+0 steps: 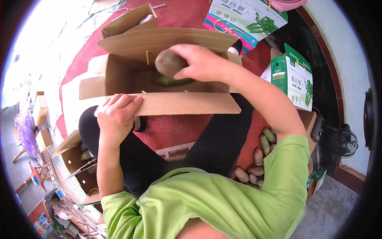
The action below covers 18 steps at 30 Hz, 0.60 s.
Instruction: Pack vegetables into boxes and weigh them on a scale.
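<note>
An open cardboard box (191,104) lies in front of me between my legs, its flaps spread outward. Over its opening, my right hand (197,61) grips a thick, brownish, soil-coated radish (168,64) by one end. Below that, a green radish (172,81) rests on the box floor, partly hidden by the hand and the held one. My left hand (117,114) is closed on the left end of the near flap, fingers on top; its thumb is hidden.
Several radishes (258,170) are heaped on the red mat (159,131) by my right side. Printed green-and-white cartons (292,81) stand at the right, with a small fan (344,142) beyond. Another open box (65,145) with scissors (81,169) is at my left.
</note>
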{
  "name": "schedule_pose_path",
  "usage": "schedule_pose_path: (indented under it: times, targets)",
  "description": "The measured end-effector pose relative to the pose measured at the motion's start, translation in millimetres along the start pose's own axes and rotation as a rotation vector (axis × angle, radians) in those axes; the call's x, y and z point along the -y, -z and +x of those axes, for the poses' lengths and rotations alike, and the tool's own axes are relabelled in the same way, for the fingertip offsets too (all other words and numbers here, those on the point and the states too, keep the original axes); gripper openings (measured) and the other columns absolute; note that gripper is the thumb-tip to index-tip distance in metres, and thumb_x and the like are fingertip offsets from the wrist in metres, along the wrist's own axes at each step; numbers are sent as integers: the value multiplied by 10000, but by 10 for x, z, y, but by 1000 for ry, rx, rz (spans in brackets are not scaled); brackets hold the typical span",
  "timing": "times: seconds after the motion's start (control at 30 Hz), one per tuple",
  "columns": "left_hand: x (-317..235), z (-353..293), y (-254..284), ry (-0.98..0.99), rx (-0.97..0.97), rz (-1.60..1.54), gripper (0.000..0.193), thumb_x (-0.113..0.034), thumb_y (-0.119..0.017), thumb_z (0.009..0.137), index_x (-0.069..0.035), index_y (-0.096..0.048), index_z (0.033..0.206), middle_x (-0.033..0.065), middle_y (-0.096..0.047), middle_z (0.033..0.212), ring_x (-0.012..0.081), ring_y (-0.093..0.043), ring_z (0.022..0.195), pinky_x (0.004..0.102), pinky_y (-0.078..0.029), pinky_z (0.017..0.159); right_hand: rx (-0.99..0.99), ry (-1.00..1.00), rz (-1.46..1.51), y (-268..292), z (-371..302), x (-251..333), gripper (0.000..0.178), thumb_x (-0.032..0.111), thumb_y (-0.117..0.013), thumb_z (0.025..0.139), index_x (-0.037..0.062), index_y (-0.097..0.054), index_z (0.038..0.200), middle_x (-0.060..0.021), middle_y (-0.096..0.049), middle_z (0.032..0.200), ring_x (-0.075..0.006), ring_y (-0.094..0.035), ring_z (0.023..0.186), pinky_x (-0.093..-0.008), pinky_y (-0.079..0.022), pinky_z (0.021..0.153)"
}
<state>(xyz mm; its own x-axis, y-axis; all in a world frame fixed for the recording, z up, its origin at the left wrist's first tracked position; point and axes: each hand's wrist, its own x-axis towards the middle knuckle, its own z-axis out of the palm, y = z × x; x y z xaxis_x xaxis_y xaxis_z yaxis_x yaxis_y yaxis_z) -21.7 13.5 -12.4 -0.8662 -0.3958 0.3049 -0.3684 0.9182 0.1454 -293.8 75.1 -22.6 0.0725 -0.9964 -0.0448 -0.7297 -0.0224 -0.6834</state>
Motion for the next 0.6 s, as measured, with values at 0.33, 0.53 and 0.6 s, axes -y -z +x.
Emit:
schedule_pose_path:
  times: [0.33,0.53,0.6]
  targets:
    - [14,11,-25,-8,-18,-9,249,-77,-674,653,-115,-711,896,-3,-666,847,207,-653,825,336,-526,735,175,-77,-367,-766,913,75,416,198,-709,802,32,-573,1158,-150,-617,1156,-328,-569,1120,-418,-462,941]
    - [37,10,-35,-20,2,-13,254,-83,-676,663,-118,-710,913,1,-666,864,217,-652,844,340,-528,732,129,34,-53,-255,575,20,401,188,-640,844,21,-588,1205,-180,-662,1075,-304,-640,971,-393,-498,853]
    - [18,17,-14,-13,16,-15,292,-56,-655,659,-114,-709,940,20,-662,884,230,-649,857,343,-527,737,6,3,134,54,236,45,400,190,-639,846,29,-585,1209,-157,-671,1061,-212,-654,923,-332,-512,805]
